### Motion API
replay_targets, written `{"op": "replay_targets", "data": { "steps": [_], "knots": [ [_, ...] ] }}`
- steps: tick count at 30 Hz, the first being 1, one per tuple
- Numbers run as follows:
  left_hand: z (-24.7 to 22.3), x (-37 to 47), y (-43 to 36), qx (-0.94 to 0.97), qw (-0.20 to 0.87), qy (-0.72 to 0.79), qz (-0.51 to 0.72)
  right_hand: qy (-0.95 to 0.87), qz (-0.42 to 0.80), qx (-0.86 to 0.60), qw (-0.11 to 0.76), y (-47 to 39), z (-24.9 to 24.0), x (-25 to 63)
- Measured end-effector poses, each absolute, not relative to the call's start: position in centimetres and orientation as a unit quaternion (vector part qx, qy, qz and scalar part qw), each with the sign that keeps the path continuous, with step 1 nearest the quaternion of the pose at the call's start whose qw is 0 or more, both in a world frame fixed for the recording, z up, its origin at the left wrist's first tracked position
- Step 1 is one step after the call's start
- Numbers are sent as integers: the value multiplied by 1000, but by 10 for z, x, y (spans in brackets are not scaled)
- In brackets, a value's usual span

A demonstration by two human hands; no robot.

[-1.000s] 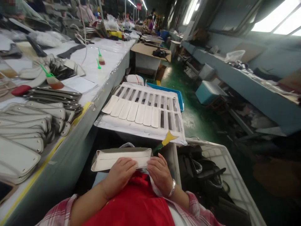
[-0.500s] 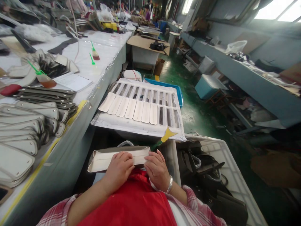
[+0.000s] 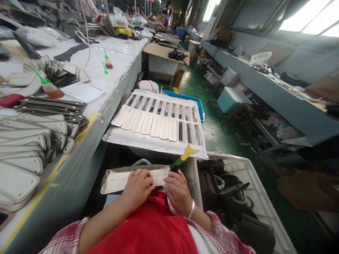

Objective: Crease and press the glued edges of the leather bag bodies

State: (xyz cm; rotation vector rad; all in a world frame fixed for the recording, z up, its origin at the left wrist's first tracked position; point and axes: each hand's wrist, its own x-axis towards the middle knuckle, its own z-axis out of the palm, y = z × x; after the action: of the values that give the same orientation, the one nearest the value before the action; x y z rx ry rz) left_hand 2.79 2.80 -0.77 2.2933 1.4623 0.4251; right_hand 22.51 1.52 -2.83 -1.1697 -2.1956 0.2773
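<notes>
A dark grey handbag [image 3: 116,189] lies across my lap with a long cream-white panel facing up. A thin line runs along the middle of that panel. My left hand [image 3: 138,187] rests over the panel, its fingers bent and pressed onto it near the lower edge. At the panel's right end my right hand [image 3: 178,190] grips the corner, thumb and fingers close together. Just behind the bag shows a clear-wrapped loop [image 3: 141,162]. A brush-like tool with a yellow flared end [image 3: 189,152] juts out near my right fingers.
Ahead stands a white slotted rack [image 3: 156,141] with a row of cream strips [image 3: 141,121] on it. At right is a white crate [image 3: 261,183] holding dark bags [image 3: 225,190]. On the left table [image 3: 116,53] lie stacked pale pieces [image 3: 19,176] and glue bottles [image 3: 53,90].
The bag and both hands have shifted very slightly to the right. My left fingers have moved a little along the panel. Both hands stay on the bag.
</notes>
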Motion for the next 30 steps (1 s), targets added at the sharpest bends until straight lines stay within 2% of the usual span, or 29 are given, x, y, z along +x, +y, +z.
{"op": "replay_targets", "data": {
  "steps": [9,19,24,27,30],
  "knots": [
    [-7,29,31,819,196,518,153,-818,102,-474,308,20,-21,219],
    [-3,37,36,808,181,551,100,-794,119,-557,214,23,-24,211],
    [-2,40,37,799,182,568,74,-733,88,-642,208,19,-22,216],
    [-3,41,35,798,180,570,71,-698,146,-683,156,18,-23,223],
    [-2,41,32,799,177,570,71,-653,324,-677,98,16,-30,224]
  ]
}}
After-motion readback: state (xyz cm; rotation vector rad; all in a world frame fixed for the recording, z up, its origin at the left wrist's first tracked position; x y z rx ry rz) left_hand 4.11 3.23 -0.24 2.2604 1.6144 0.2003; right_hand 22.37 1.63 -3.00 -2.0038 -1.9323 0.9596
